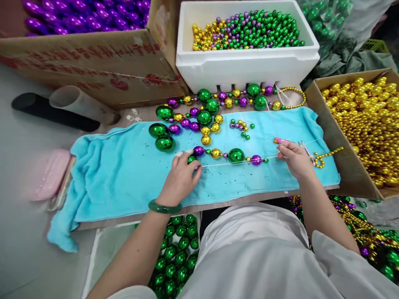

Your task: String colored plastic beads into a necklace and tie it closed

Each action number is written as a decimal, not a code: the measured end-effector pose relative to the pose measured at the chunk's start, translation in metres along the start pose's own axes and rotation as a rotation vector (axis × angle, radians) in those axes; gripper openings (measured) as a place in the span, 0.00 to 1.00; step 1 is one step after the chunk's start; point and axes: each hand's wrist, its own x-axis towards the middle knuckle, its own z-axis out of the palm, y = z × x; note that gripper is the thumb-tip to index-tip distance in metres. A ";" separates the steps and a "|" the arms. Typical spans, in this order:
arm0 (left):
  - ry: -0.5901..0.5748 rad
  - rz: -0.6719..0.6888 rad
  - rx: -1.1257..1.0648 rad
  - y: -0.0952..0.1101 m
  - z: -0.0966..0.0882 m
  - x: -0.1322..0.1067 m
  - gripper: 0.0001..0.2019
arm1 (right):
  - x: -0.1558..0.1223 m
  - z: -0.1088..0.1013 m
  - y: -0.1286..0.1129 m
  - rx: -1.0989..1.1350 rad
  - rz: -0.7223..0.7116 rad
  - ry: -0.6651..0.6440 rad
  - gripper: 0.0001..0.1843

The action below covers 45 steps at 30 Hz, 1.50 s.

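On the far left of the frame, a black cylinder (46,110) is lying beside a translucent tube (70,99), and below them a pink case (52,174) is sitting by the edge of the blue towel (118,174). In the upper left, a cardboard box (93,70) is holding shiny purple beads (90,16). At the lower centre-left, glossy green balls (171,270) are showing beneath my forearm.

Near the centre, my left hand (182,172), a green bangle (164,207) circling its wrist, is resting low over the towel; my fingers are curling in and pinching the near end of the bead strand (236,155) and its white string (224,164). The strand is lying across the middle of the frame, its purple, gold and green beads running rightward just above the string, which is stretching straight between my hands. Above it, a longer row of beads (204,117) is lying on the towel, below the white foam box (246,62) at top centre.

Right of centre, my right hand (296,160) is grasping the string between thumb and forefinger. A small pink item (282,140) is showing at those fingertips; I cannot tell whether I am gripping it. Farther right, a gold bead chain (328,154) is trailing towards a carton (346,153) of gold beads (370,128).
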 end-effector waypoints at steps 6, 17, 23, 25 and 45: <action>-0.021 0.056 0.039 -0.003 -0.002 0.006 0.10 | 0.012 0.008 -0.015 0.162 0.112 0.008 0.15; -0.003 0.085 0.113 -0.001 -0.003 0.000 0.10 | 0.006 -0.008 -0.024 0.087 0.238 -0.029 0.14; 0.039 0.093 0.059 -0.004 -0.001 0.002 0.09 | 0.023 0.009 -0.012 0.402 0.134 -0.008 0.12; 0.044 0.092 0.017 -0.005 -0.001 0.003 0.09 | 0.031 0.016 -0.012 0.421 0.116 0.015 0.12; 0.052 0.152 -0.238 0.026 -0.024 0.083 0.12 | 0.069 -0.020 -0.092 0.304 -0.031 -0.050 0.09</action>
